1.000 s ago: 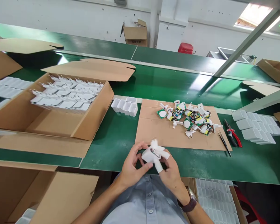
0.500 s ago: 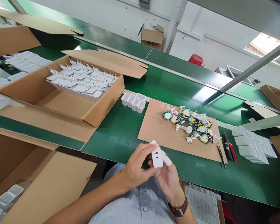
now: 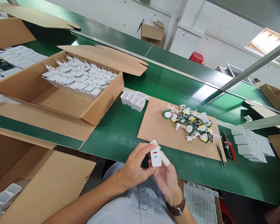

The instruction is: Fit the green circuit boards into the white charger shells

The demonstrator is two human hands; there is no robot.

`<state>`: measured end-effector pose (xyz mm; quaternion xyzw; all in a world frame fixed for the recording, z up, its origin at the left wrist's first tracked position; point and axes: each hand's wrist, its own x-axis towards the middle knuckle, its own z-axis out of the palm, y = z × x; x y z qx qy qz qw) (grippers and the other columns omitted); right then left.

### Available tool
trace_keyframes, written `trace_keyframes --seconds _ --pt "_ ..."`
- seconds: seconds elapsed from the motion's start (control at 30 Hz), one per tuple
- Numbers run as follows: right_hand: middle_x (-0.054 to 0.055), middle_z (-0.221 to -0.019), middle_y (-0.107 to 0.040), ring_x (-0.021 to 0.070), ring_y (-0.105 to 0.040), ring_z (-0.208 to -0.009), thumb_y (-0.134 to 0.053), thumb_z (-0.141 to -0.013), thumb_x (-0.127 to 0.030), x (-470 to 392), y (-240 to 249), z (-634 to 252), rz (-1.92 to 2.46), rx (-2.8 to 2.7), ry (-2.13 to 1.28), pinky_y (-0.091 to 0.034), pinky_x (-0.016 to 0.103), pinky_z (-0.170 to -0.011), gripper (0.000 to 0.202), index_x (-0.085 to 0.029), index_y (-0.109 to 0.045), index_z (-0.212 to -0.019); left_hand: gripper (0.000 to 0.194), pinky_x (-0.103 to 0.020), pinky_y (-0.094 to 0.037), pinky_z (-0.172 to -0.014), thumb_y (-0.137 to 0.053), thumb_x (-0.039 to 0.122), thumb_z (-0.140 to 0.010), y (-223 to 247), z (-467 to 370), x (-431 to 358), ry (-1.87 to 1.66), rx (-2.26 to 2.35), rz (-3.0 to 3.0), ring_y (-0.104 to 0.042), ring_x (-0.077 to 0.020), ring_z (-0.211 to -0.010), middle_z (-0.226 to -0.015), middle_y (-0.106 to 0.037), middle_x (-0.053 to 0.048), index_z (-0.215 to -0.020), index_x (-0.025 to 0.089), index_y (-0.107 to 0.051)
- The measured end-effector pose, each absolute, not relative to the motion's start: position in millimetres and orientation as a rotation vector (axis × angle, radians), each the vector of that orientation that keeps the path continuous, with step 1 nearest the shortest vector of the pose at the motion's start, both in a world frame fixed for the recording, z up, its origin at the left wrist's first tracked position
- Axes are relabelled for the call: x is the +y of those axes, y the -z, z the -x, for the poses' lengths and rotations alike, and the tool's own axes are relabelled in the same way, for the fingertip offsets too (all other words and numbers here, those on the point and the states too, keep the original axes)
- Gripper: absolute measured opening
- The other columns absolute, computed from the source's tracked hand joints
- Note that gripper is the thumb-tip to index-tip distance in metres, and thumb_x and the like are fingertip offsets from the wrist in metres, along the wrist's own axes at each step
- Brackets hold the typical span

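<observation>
My left hand (image 3: 134, 166) and my right hand (image 3: 166, 178) together hold one white charger plug (image 3: 155, 156) just above the near edge of the green bench. Its port end, with a red slot and a dark slot, faces me. White finger cots cover some right fingertips. A wristwatch sits on my right wrist. Beyond the hands, a cardboard sheet (image 3: 158, 130) carries a pile of circuit boards and plug parts (image 3: 191, 123). Several empty white shells (image 3: 133, 100) stand to its left.
An open carton (image 3: 102, 105) at the left holds rows of finished white chargers. Red-handled cutters (image 3: 228, 146) and tweezers (image 3: 220, 151) lie right of the sheet. White shells (image 3: 250, 143) are stacked at the right. Cartons stand at the lower left, and a tray of shells lies under the bench.
The charger was turned in my hands so its port end faces me, and it has stayed there. The view swung left and tilted.
</observation>
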<state>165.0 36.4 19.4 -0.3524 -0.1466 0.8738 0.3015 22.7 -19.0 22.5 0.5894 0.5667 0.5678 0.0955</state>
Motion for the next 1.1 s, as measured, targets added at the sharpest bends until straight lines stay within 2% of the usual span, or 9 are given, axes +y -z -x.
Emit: trace_keyframes --seconds 0.13,0.6,0.8,1.1 --pt "0.002 -0.093 -0.085 0.0175 -0.078 -0.073 -0.098 -0.075 -0.036 35.0 -15.1 -165.7 0.946 -0.354 -2.327 -0.066 0.028 -0.07 0.037 -0.02 -0.082 -0.104 0.053 -0.033 -0.068 -0.086 -0.071 0.011 -0.091 -22.1 -22.2 -19.9 -1.67 1.668 -1.739 -0.074 -0.0227 -0.104 -0.121 -0.07 -0.012 -0.142 0.02 -0.059" --pt "0.001 -0.084 -0.082 0.0153 -0.076 -0.071 -0.095 -0.078 -0.038 35.6 -16.5 -167.1 0.948 -0.387 -2.351 -0.062 0.023 -0.065 0.034 -0.02 -0.081 -0.102 0.053 -0.034 -0.067 -0.093 -0.071 0.009 -0.093 -27.0 -24.9 -18.3 -1.714 1.648 -1.786 -0.074 -0.0227 -0.108 -0.122 -0.07 -0.013 -0.143 0.018 -0.058" --pt "0.001 -0.084 -0.081 0.0168 -0.076 -0.071 -0.091 -0.082 -0.038 34.9 -16.2 -167.5 0.941 -0.396 -2.349 -0.063 0.025 -0.065 0.03 -0.02 -0.08 -0.104 0.055 -0.037 -0.068 -0.093 -0.071 0.011 -0.094 -26.8 -25.0 -18.0 -1.702 1.645 -1.797 -0.074 -0.0244 -0.107 -0.122 -0.071 -0.013 -0.146 0.021 -0.056" --pt "0.002 -0.085 -0.082 0.0171 -0.076 -0.07 -0.094 -0.079 -0.037 35.8 -16.4 -170.4 0.929 -0.377 -2.342 -0.064 0.026 -0.064 0.033 -0.02 -0.08 -0.104 0.057 -0.037 -0.067 -0.093 -0.073 0.012 -0.094 -27.4 -25.7 -20.1 -1.695 1.609 -1.814 -0.075 -0.0259 -0.109 -0.122 -0.072 -0.013 -0.148 0.022 -0.056"
